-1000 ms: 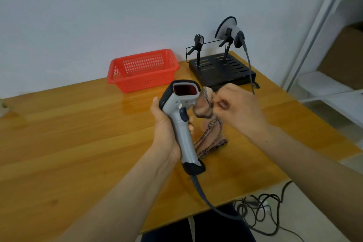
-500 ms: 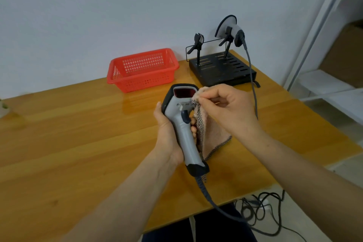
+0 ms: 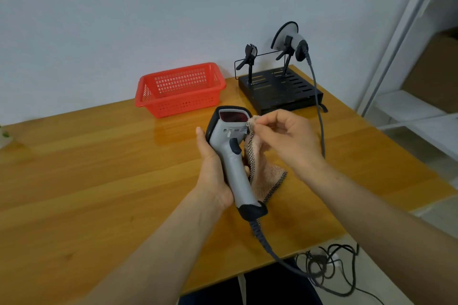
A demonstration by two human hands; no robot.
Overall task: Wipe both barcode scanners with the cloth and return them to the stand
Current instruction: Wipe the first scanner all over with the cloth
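So, fingertips (image 3: 257,123) of the right hand (image 3: 288,142) pinch a cloth (image 3: 267,177) corner against the side of the scanner (image 3: 233,158) head, probably to work small spots. The left hand (image 3: 212,174) wraps the handle, window up, to steady it. At 1 o'clock the stand (image 3: 281,90) holds the second scanner (image 3: 295,41). The red basket (image 3: 178,104) at 11 shows nothing inside.

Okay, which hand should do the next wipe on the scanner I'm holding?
Right. The right hand pinches the cloth against the head of the scanner, so it can likely rub straight away. The left hand grips the scanner, steadying it.
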